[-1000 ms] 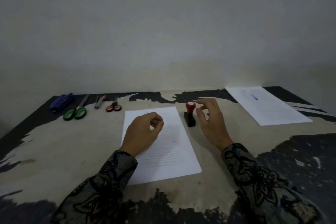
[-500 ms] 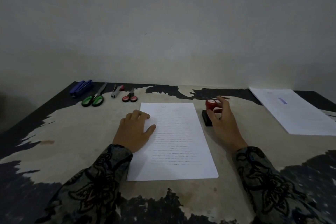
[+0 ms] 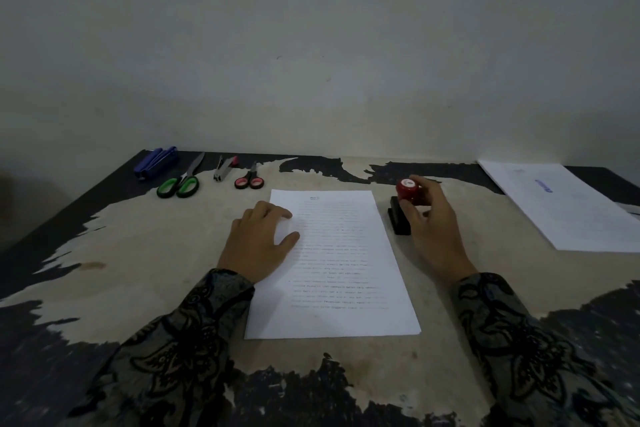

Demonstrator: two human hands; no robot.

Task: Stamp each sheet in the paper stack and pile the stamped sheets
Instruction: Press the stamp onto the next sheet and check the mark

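Observation:
A white printed paper stack (image 3: 343, 274) lies in the middle of the worn table. My left hand (image 3: 259, 243) rests flat on its upper left part, fingers spread. To the right of the stack stands a stamp with a red knob (image 3: 408, 189) on a black base (image 3: 399, 220). My right hand (image 3: 431, 232) grips the red knob with thumb and fingers curled round it. A stamped sheet (image 3: 561, 208) with a blue mark lies at the far right of the table.
Along the back left lie a blue stapler (image 3: 156, 163), green-handled scissors (image 3: 180, 184), a small grey and pink stapler (image 3: 224, 168) and red-handled scissors (image 3: 250, 180). A plain wall rises right behind the table (image 3: 138, 253).
My left hand has uncurled and flattened on the stack. My right hand has closed round the stamp's red knob. The camera has shifted, so everything sits further right.

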